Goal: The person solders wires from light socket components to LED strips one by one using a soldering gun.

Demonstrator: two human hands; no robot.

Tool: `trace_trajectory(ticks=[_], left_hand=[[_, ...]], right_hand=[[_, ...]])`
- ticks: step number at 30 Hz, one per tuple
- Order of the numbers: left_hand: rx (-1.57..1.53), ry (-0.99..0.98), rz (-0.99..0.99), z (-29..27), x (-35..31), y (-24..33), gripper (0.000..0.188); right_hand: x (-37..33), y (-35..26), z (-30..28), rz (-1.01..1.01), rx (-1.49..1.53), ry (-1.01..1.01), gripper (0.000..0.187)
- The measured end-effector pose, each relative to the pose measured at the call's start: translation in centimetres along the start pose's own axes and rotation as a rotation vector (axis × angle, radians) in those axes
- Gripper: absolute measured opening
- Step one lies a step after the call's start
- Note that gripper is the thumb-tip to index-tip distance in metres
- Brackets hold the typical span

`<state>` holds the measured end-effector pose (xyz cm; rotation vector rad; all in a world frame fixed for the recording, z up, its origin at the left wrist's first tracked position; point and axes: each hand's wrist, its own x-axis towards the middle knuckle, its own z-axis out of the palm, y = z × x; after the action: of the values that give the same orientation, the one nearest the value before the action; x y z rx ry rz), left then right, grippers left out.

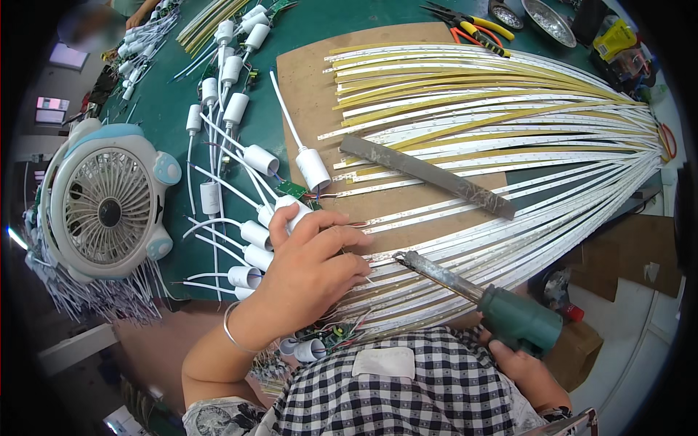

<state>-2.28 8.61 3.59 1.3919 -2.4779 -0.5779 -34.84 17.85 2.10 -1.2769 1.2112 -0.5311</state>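
My left hand (pixel 313 258), a bangle on its wrist, is closed at the near ends of the LED strips (pixel 465 251). A thin wire shows at its fingertips; the exact grip is partly hidden. In my right hand (pixel 527 370) is a green-handled soldering iron (pixel 520 320), its tip over the strips just right of my left fingers. White cylindrical lamp caps (pixel 256 234) with cables lie beside my left hand. Past it, one more cap (pixel 313 170) sits next to a small green circuit board (pixel 292 189). A flat grey metal bar (pixel 429 176) lies across the strips.
A brown board (pixel 302 73) lies under the strips on the green table (pixel 171 87). At left stands a white-and-blue fan (pixel 109 211). Pliers (pixel 472 29) and a metal dish (pixel 550 22) are at the far right. Another person's hand (pixel 138 16) shows at the far left.
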Motion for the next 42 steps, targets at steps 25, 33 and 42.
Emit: trace_trajectory(ticks=[25,33,42], left_hand=[[0.217,0.080,-0.015,1.5,1.0,1.0,0.012],[0.215,0.055,-0.005,1.5,1.3,0.9,0.012],[0.206,0.073,-0.029,1.6,1.2,0.9,0.011]], right_hand=[[1.3,0.1,0.8,-0.176,-0.111,0.058,0.028],[1.1,-0.5,0.7,-0.116,-0.096,-0.008,0.034],[1.5,-0.4,0.9,-0.053,-0.037,-0.033,0.032]])
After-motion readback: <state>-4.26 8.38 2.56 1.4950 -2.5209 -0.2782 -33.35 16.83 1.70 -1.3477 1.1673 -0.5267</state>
